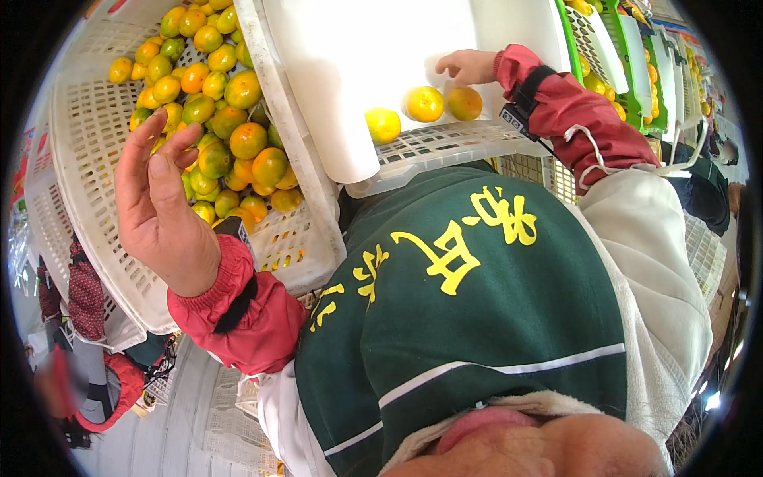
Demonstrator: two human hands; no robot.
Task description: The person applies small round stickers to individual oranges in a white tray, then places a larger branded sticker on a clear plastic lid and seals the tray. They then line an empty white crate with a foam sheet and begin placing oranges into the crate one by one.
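My left hand (163, 215) is raised over the near-left part of a white plastic crate (91, 199), palm partly turned up. Its fingers are apart and hold nothing. Behind and beside it lies a pile of yellow-orange mandarins (230, 119), some with green patches. My right hand (469, 68) reaches into a second crate (445, 141) lined with a white sheet (338, 95). Its fingers are loosely bent and apart, with no fruit visible in them. Just below that hand sits an orange mandarin (464, 103), beside a yellower mandarin (424, 104) and another mandarin (383, 126) near the sheet's hanging flap.
A white crate rim (278, 119) divides the two crates. At the right stand green crates (632, 71) holding more fruit. Another person in a red-trimmed garment (119, 389) is at the lower left. A pale cord (592, 147) hangs loose at my right sleeve.
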